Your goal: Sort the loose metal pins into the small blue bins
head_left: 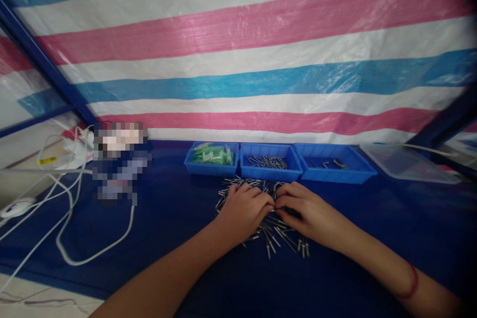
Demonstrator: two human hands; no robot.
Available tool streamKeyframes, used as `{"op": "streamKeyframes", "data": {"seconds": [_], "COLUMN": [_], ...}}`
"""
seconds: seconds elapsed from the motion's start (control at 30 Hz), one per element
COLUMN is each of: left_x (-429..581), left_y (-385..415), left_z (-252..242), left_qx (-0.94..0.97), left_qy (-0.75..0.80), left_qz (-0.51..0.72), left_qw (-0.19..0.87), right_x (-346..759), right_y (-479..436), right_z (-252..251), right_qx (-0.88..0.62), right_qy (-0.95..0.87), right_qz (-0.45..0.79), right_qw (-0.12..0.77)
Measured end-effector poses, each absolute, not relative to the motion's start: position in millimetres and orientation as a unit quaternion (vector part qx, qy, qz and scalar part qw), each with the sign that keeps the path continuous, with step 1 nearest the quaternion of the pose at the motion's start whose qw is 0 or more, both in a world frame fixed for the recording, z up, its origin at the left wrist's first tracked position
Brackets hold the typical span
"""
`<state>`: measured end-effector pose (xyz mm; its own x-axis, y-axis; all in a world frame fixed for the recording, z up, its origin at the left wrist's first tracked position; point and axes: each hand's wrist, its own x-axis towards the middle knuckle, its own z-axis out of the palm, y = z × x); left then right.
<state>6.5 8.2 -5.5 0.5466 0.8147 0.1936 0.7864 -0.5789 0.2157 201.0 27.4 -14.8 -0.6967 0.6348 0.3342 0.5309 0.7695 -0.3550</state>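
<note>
A loose pile of blind rivets (274, 238), thin metal pins with wider ends, lies spread on the blue table beneath and around my hands. My left hand (244, 211) is over the left side of the pile, its thumb and fingers pinched together; what they hold is hidden. From the right, my right hand (301, 208) meets it, fingertips almost touching the left ones. A thin metal piece, seemingly one rivet (275, 209), shows at the right fingertips, partly covered.
Behind the pile stand three blue bins: one with green plastic packets (214, 155), one with many rivets (268, 162), one with a few pieces (331, 164). A clear plastic lid (406, 164) lies right. White cables (74, 258) and a blurred-out object (121, 164) are left.
</note>
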Motion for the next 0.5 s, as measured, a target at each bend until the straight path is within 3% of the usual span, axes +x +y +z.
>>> {"op": "streamKeyframes", "data": {"seconds": [0.5], "left_x": [6.4], "left_y": [7.3], "left_z": [-4.2], "left_qx": [0.880], "left_qy": [0.452], "left_qz": [0.135], "left_qw": [0.054], "right_x": [201.0], "right_y": [26.8], "right_z": [-14.9], "right_qx": [-0.324], "right_qy": [-0.913], "right_qz": [0.127], "right_qw": [0.211]}}
